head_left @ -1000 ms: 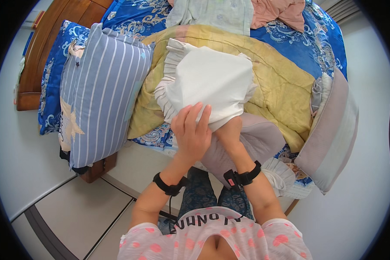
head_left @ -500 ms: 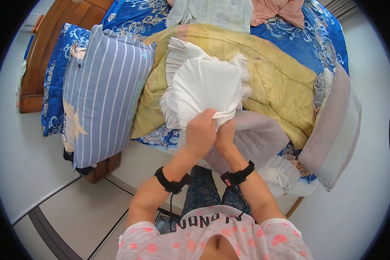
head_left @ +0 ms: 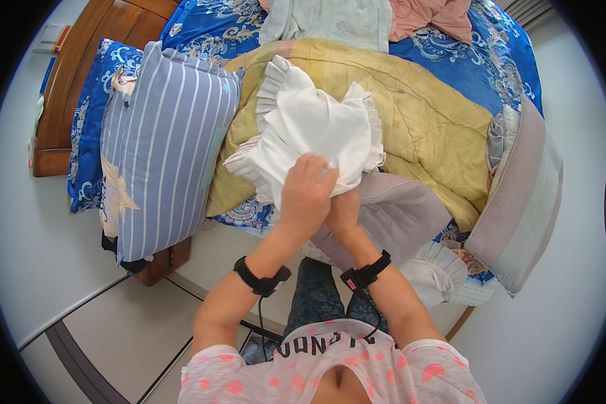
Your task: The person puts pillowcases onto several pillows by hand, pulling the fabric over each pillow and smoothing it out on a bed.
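Observation:
A white cloth cover with ruffled edges (head_left: pixel 316 124), looking like a cushion cover, is spread and creased in front of me over the yellow quilt. My left hand (head_left: pixel 308 192) is closed over its near part, with the fingers curled at the fabric. Just right of it and slightly lower, my right hand (head_left: pixel 345 212) grips the near edge of the cover, and its fingertips are hidden by the cloth. The two hands touch or nearly touch. Below the cover lies a mauve-grey cushion (head_left: pixel 404 212).
A yellow quilt (head_left: pixel 431 128) lies across the blue patterned bed (head_left: pixel 498 60). At left, a striped blue pillow (head_left: pixel 172 148) leans by the wooden headboard (head_left: pixel 71 114). A grey-mauve pillow (head_left: pixel 518 209) stands at right. Another white ruffled cloth (head_left: pixel 434 273) hangs near the bed edge.
My left hand has risen a little onto the cover, its fingers now bent over the fabric. The cover has shifted and its ruffled corners spread wider, the left one outward.

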`<action>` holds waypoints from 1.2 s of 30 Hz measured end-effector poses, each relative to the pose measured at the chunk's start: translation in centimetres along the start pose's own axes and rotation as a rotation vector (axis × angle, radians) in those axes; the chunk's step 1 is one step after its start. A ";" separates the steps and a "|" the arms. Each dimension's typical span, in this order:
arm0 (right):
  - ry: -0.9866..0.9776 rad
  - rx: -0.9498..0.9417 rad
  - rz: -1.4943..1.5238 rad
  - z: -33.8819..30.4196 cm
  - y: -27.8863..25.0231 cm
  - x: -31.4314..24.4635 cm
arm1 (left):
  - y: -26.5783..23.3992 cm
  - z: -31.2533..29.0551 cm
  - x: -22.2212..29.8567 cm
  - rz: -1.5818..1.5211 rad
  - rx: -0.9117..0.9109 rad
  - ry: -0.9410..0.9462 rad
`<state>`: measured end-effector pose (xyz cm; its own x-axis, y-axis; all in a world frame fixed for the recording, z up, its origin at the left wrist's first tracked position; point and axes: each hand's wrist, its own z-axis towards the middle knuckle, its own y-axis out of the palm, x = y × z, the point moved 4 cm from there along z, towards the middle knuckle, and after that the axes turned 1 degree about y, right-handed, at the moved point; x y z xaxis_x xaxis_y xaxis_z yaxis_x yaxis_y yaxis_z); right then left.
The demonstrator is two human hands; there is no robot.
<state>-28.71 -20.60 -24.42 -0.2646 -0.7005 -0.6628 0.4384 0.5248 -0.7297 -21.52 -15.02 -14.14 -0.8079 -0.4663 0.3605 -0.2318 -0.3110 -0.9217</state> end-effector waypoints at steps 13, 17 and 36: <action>0.102 0.002 0.180 -1.2 0.8 -0.7 | 1.8 3.1 1.9 -0.092 -0.172 -0.160; 0.001 -0.057 -0.006 -1.5 1.5 -1.0 | 2.4 5.1 0.6 0.095 -0.045 -0.027; 0.250 -0.045 0.427 -6.4 2.8 2.2 | 5.7 -0.8 4.8 -0.258 -0.166 0.414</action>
<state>-33.61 -17.58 -28.99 -0.2703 -0.2841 -0.9199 0.5161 0.7638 -0.3876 -27.20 -18.36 -17.80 -0.8519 -0.0147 0.5236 -0.5079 -0.2210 -0.8326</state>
